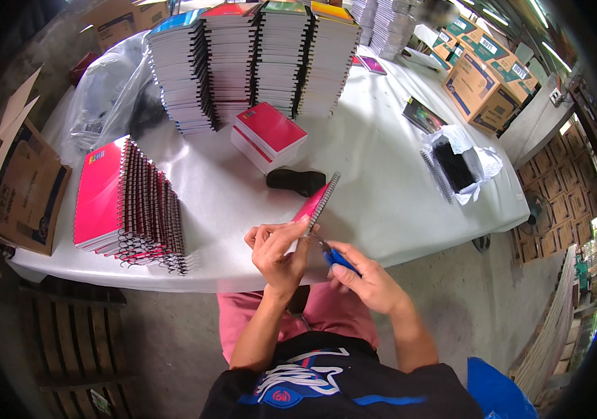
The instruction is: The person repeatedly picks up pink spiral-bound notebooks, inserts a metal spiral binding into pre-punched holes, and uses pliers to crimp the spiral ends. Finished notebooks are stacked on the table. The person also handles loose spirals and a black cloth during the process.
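My left hand is closed on a red-covered spiral notebook, held tilted above the table's front edge with its wire coil facing up and right. In my right hand are blue-handled pliers, their jaws at the near end of the coil. Whether the jaws grip the wire is too small to tell. Just beyond the notebook lies a black oblong object. Behind that sits a small stack of red-covered pads. To the left rises a pile of red spiral notebooks with loose coil ends.
Tall stacks of bound books stand at the back of the white-covered table. An open carton is at the left, beside clear plastic wrapping. Black coils fill a paper-lined box at the right. Cartons stand behind.
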The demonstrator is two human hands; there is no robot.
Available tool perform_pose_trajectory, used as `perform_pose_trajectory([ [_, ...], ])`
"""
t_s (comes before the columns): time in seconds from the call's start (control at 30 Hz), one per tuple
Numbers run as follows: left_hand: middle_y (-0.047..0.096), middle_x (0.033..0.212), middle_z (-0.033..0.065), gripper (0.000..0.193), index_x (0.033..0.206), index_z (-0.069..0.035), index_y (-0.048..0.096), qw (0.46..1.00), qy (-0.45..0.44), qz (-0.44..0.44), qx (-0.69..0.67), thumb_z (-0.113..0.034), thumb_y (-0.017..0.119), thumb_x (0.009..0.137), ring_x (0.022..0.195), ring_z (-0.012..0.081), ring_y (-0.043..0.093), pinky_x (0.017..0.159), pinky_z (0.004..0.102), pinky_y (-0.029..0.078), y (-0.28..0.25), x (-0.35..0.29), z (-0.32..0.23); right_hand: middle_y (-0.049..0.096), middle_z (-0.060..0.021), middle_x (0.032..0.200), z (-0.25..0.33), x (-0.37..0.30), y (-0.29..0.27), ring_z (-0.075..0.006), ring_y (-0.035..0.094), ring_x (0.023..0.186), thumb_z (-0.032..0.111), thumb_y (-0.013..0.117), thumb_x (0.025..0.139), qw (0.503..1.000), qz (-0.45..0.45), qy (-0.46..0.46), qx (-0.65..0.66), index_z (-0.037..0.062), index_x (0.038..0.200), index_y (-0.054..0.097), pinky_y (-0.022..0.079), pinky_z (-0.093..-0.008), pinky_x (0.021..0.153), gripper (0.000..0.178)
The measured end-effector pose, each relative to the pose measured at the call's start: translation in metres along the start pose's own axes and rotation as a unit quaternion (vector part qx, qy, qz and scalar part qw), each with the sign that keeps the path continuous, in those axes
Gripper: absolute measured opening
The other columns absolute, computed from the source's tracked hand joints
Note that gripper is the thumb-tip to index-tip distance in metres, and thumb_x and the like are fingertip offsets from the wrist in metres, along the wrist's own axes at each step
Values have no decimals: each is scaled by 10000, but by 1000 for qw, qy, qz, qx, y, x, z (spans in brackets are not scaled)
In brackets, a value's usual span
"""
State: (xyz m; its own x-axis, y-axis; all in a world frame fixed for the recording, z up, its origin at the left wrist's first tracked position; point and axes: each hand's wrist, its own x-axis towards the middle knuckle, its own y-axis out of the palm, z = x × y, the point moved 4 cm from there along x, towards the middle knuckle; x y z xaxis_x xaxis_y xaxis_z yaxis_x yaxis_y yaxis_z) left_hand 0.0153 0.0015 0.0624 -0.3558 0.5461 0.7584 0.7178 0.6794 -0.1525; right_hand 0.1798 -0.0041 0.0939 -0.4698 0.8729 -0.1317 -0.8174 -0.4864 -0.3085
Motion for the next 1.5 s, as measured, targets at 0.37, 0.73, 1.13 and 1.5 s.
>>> perform_pose_trajectory([
  [0.37,635,1061,185,316,1225,-4,515,890,-230,-149,-365,-86,557,922,971,156,602,848,266,470,-59,34,-9,378,-112,1392,-22,58,-41,-274,303,1330,405,569,886,959,-179,-52,-212,150,1387,368,220,-598,1025,597],
  [0.73,493,1289,233,397,1245,38,477,948,69,-312,-1,-155,553,906,1146,265,521,975,392,370,-204,87,-57,606,-76,1016,178,148,87,-140,609,872,27,655,822,899,64,-245,358,10,1129,594,523,-251,731,313],
  [1.13,548,1192,105,413,1276,-16,492,961,-134,-234,-59,-256,542,944,1016,151,545,877,267,426,-203,99,35,655,-87,980,181,240,158,-161,601,943,282,611,887,951,94,-292,49,16,1132,617,457,-274,835,362],
  [1.5,400,1380,104,472,1339,-32,377,934,-64,-352,-4,-346,336,988,1285,245,367,1061,389,269,-228,86,15,577,-210,1176,88,261,10,-308,577,1064,366,658,817,914,-231,-269,-198,3,1204,545,459,-381,912,543],
])
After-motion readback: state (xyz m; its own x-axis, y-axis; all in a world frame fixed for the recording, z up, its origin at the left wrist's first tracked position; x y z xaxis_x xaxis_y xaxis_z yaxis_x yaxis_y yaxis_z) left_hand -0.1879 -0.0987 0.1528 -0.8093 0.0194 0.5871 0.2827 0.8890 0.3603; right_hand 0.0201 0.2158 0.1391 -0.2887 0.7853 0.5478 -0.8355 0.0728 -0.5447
